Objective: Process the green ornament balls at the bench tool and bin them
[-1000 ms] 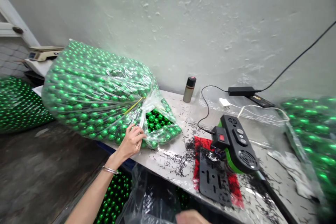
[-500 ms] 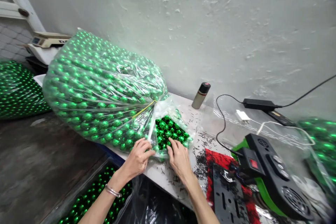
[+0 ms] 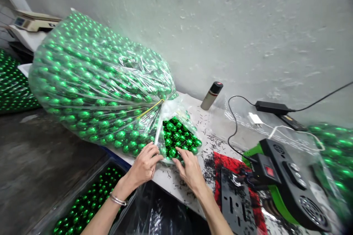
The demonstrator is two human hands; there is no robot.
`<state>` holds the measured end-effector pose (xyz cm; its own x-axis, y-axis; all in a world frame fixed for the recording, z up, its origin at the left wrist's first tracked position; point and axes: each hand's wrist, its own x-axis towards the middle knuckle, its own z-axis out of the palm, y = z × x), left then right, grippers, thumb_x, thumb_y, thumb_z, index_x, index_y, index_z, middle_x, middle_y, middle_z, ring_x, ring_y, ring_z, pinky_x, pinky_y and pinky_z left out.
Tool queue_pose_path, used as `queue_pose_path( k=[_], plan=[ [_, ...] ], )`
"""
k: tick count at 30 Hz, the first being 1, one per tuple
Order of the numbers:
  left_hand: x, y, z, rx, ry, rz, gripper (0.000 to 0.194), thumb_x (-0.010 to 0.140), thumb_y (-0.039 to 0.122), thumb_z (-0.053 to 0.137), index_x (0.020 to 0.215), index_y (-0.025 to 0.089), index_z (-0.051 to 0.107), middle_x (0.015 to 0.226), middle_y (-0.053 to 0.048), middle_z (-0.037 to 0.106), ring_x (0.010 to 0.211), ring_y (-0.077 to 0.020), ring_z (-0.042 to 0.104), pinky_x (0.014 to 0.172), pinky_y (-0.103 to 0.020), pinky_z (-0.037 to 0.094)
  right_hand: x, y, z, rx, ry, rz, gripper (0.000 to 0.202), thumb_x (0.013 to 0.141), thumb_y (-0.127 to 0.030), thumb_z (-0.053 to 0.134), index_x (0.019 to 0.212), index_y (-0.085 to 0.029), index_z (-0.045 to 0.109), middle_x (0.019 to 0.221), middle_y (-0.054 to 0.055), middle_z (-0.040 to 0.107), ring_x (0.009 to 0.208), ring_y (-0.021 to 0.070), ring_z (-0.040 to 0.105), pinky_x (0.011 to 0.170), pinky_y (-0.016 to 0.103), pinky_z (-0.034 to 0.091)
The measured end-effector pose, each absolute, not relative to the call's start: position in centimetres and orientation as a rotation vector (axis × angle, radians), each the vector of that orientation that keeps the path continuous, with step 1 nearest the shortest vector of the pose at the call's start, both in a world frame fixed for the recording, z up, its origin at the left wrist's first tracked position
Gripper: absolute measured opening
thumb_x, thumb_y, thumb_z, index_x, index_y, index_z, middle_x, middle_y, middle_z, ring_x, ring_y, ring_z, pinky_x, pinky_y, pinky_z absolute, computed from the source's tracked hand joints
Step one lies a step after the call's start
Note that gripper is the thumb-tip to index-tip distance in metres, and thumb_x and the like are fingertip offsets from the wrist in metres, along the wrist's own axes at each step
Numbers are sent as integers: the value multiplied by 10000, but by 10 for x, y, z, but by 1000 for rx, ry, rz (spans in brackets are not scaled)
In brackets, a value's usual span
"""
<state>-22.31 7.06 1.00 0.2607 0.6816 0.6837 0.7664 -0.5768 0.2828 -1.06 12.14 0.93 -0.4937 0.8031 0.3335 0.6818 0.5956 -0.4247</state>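
A large clear plastic bag (image 3: 91,77) of shiny green balls lies on the table, its neck gathered with a yellow tie (image 3: 150,109). Beyond the tie, the bag's mouth spreads out, showing loose green balls (image 3: 178,136). My left hand (image 3: 145,163), a metal bangle at its wrist, has its fingers closed on the plastic at the left of this mouth. At the near edge of the mouth is my right hand (image 3: 190,170), its thumb and fingers apart. Its fingertips reach the nearest balls, and nothing is visibly gripped.
Right of my hands stands a black and green machine (image 3: 286,183) beside a red mat (image 3: 220,159) strewn with small black bits. A spray can (image 3: 211,96) and power adapter (image 3: 273,107) sit near the wall. Below the table edge is a bin (image 3: 91,198) of green balls.
The view has shifted slightly, and the big bag appears further left and higher. My right thumb has spread away from its fingers. The left hand keeps its hold on the plastic.
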Motion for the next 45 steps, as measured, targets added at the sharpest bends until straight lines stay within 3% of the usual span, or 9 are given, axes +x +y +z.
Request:
queue_pose_path(
  k=[5, 9, 12, 18, 24, 28, 36, 45],
  plan=[
    [-226, 66, 19, -2350, -1407, -1294, 354, 849, -51, 400, 976, 155, 659, 907, -83, 625, 973, -207, 571, 923, -412, 553, -27, 144, 25, -1143, -2240, 403, 370, 960, -389, 497, 1266, -209, 602, 1276, 109, 654, 1206, 237, 603, 1016, 413, 498],
    [-227, 64, 28, -2297, -1408, -1315, 341, 861, -40, 407, 988, 151, 660, 922, -88, 626, 976, -212, 565, 911, -403, 559, -68, 190, 45, -1209, -2301, 459, 420, 995, -340, 372, 1326, -160, 557, 1416, 126, 560, 1321, 215, 516, 1103, 370, 426],
    [-227, 66, 36, -2261, -1379, -1307, 336, 862, -32, 414, 1000, 157, 656, 921, -79, 625, 966, -208, 569, 967, -437, 535, -101, 218, 58, -1324, -2500, 397, 433, 997, -315, 325, 1350, -168, 526, 1389, 134, 575, 1301, 234, 520, 1062, 394, 428],
    [-224, 68, 38, -2217, -1383, -1227, 318, 866, -28, 421, 981, 163, 647, 900, -73, 638, 962, -208, 579, 963, -434, 523, -114, 219, 56, -1340, -2641, 360, 416, 952, -351, 429, 1338, -247, 547, 1325, 130, 621, 1199, 313, 565, 965, 490, 450],
    [-216, 65, 29, -2223, -1408, -1163, 355, 835, -41, 399, 981, 167, 648, 946, -85, 661, 1000, -222, 590, 961, -434, 522, -91, 200, 52, -1309, -2702, 320, 471, 985, -335, 354, 1449, -294, 426, 1472, 96, 519, 1363, 313, 432, 1018, 499, 419],
    [-213, 65, 23, -2218, -1423, -1141, 345, 838, -35, 407, 994, 153, 651, 968, -99, 667, 1032, -234, 587, 951, -435, 530, -75, 187, 54, -1248, -2771, 249, 446, 990, -282, 357, 1423, -272, 466, 1506, 81, 493, 1437, 278, 377, 1074, 471, 403],
    [-210, 65, 20, -2197, -1445, -1126, 361, 840, -27, 406, 1008, 159, 666, 983, -104, 676, 1043, -240, 597, 953, -451, 530, -69, 162, 52, -1146, -2818, 297, 402, 985, -231, 374, 1347, -214, 546, 1517, 96, 476, 1390, 248, 480, 1155, 493, 360],
    [-214, 63, 18, -2205, -1476, -1121, 404, 833, -24, 408, 1033, 180, 693, 995, -92, 685, 1051, -240, 599, 964, -460, 511, -60, 131, 40, -956, -2307, 194, 374, 952, -141, 401, 1245, -181, 630, 1284, 133, 673, 1242, 204, 610, 1081, 425, 466]
  ],
)
